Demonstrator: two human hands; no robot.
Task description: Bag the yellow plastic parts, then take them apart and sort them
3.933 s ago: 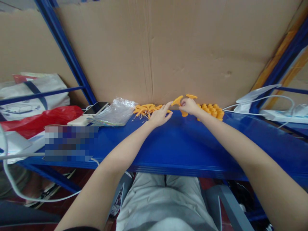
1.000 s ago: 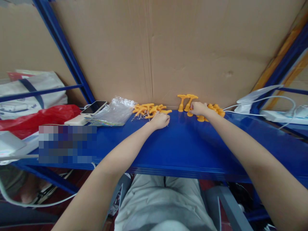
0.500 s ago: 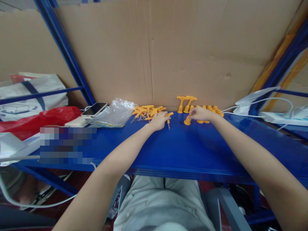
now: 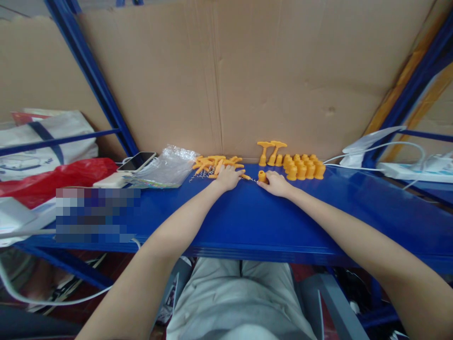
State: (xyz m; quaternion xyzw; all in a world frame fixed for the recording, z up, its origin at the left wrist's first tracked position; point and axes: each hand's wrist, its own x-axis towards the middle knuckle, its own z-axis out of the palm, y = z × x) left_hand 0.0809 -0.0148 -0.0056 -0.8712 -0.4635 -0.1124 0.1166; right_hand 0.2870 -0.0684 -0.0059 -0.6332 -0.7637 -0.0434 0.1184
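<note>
My left hand is closed on an orange corkscrew, its metal spiral pointing right. Fingers of my right hand wrap an orange hollow base, whose open end faces up. The spiral's tip lies close beside this base; whether they touch I cannot tell. Behind my left hand is a pile of orange corkscrews with T-shaped handles. Two corkscrews fitted into bases stand upright at the back. To their right, several more orange bases stand in rows.
Left of the pile lie a clear plastic bag, a phone and a white power bank. A cardboard sheet backs the blue table. A white power strip with cables sits at the right.
My right hand has carried a base left from near the rows to the corkscrew. The corkscrew in my left hand has turned from spiral down to spiral pointing right.
</note>
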